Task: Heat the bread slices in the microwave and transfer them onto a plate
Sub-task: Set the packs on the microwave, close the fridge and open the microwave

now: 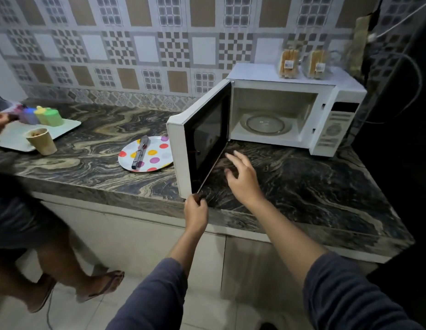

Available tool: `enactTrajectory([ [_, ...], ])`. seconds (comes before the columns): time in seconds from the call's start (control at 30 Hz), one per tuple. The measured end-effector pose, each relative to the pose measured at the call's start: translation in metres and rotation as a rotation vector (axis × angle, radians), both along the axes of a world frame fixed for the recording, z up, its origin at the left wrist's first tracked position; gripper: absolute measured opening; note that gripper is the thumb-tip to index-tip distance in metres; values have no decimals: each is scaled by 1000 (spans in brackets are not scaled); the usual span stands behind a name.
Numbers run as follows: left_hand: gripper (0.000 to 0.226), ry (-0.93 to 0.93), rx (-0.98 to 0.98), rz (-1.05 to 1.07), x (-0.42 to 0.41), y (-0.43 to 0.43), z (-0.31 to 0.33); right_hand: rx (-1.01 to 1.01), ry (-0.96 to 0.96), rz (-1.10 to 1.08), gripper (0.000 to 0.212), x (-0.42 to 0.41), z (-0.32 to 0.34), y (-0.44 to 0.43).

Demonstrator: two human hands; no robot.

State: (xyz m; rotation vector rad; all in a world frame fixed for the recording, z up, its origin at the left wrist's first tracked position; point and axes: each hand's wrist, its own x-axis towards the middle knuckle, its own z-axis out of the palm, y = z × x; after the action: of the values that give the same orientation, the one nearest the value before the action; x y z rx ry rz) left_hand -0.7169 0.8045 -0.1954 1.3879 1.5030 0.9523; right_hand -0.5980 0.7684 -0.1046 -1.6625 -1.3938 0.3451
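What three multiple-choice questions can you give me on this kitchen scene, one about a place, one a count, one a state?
1. Where do the tongs lie? A on the dotted plate; B on the floor; C hung on the wall.
2. How many bread packs stand on the microwave? A one; B two; C four.
3. How is the microwave's door? A shut; B swung open; C taken off.
Key: 1 A, the tongs rest across the plate. 2 B, two packs stand side by side on top. 3 B, the door stands out and the empty turntable shows.
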Motion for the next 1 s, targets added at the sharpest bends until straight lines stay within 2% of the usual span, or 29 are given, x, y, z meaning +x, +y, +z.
enactTrajectory([
  [0.17, 38, -34, 16, -124, 57, -3, 20, -49, -10, -113, 35, 54, 2, -20],
  [0.33, 36, -91, 84, -209, 124, 24, 49, -21, 17, -254, 28, 119, 18, -16],
  [0.4, 34, -145, 105, -222, 152, 42, 65, -7, 11, -305, 27, 146, 29, -6],
  [0.6, 32, -138, 276, -340, 233, 109, 128, 33, -11, -339, 29, 236, 69, 42],
  [0.7, 34, -129, 376, -315, 269, 143, 165, 71, -8, -342, 29, 277, 97, 70],
  [0.83, 39, -217, 455, -306, 309, 186, 212, 123, 12, -357, 31, 327, 133, 104],
  [1.0, 43, -67, 503, -268, 347, 236, 240, 79, 11, -413, 36, 381, 159, 148],
])
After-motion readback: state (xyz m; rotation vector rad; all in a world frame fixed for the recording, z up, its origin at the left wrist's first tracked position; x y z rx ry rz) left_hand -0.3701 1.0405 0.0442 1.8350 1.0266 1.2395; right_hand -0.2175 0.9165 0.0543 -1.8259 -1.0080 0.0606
